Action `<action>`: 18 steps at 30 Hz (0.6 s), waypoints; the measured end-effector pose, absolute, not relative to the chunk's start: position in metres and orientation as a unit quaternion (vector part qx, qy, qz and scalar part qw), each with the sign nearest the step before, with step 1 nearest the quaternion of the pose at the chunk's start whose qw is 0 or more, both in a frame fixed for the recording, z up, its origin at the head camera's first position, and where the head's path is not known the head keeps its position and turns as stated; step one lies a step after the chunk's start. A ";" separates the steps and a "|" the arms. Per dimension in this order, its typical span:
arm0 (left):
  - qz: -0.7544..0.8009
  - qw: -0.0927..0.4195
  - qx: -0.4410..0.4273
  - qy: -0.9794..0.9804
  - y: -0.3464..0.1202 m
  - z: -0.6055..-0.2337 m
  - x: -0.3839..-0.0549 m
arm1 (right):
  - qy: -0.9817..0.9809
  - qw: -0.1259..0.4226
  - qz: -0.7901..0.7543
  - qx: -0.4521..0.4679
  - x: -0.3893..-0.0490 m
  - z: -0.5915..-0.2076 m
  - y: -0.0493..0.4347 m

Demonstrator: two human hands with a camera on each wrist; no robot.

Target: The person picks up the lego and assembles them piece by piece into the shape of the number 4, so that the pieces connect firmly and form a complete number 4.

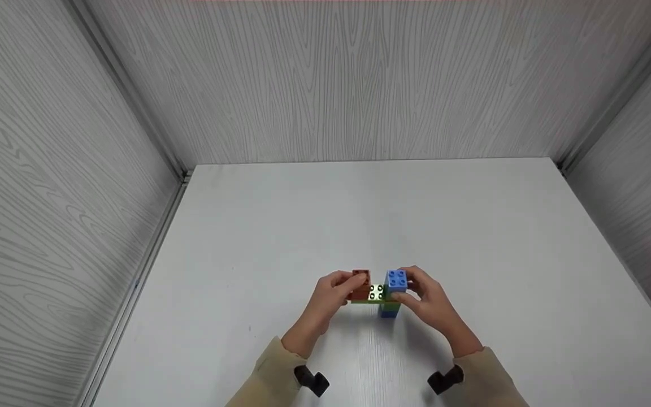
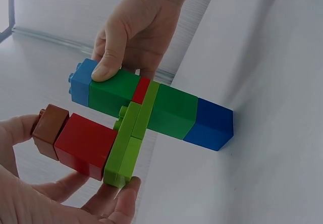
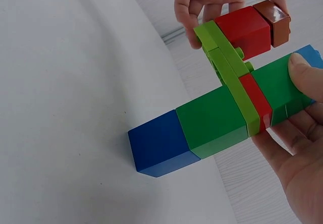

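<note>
A tower of toy building bricks stands on the white table: a dark blue brick (image 2: 209, 125) at the bottom, then a green brick (image 2: 171, 110), light green pieces (image 2: 121, 158) jutting sideways, a thin red piece (image 2: 141, 90), another green brick (image 2: 113, 89) and a light blue brick (image 1: 397, 278) on top. My right hand (image 1: 430, 299) grips the upper green brick, thumb on its side. On the jutting arm sits a red brick (image 2: 83, 146). Above that, my left hand (image 1: 325, 299) holds a brown brick (image 2: 52, 133), slightly tilted with a narrow gap beneath; other left fingers touch the light green underside.
The white tabletop (image 1: 280, 220) spreads around the tower. Grey wood-grain panels rise at the back (image 1: 325, 85), the left (image 1: 48, 198) and the right (image 1: 642, 169). Black straps (image 1: 311, 380) sit at both sleeve cuffs.
</note>
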State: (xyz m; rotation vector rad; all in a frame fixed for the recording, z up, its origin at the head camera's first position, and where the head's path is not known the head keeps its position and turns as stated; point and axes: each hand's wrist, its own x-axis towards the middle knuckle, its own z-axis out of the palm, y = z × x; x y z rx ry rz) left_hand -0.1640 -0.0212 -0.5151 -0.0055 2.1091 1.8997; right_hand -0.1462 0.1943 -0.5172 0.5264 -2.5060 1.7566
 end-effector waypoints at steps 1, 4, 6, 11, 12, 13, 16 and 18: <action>0.659 0.147 -0.004 0.737 -0.021 -0.516 -0.164 | -0.808 0.017 0.565 0.167 -0.146 -0.517 0.194; 0.650 0.136 -0.005 0.747 -0.020 -0.517 -0.163 | -0.810 0.018 0.563 0.164 -0.146 -0.518 0.194; 0.647 0.133 -0.004 0.751 -0.020 -0.517 -0.163 | -0.811 0.019 0.561 0.164 -0.145 -0.518 0.194; 0.645 0.131 -0.004 0.753 -0.019 -0.517 -0.163 | -0.812 0.024 0.559 0.169 -0.145 -0.518 0.195; 0.644 0.131 -0.004 0.754 -0.019 -0.517 -0.163 | -0.811 0.024 0.559 0.169 -0.145 -0.518 0.196; 0.642 0.130 -0.003 0.755 -0.019 -0.517 -0.163 | -0.811 0.024 0.559 0.170 -0.145 -0.518 0.196; 0.636 0.127 0.001 0.761 -0.019 -0.518 -0.163 | -0.811 0.022 0.559 0.169 -0.145 -0.517 0.196; 0.635 0.127 0.005 0.762 -0.019 -0.519 -0.162 | -0.812 0.021 0.558 0.167 -0.146 -0.516 0.195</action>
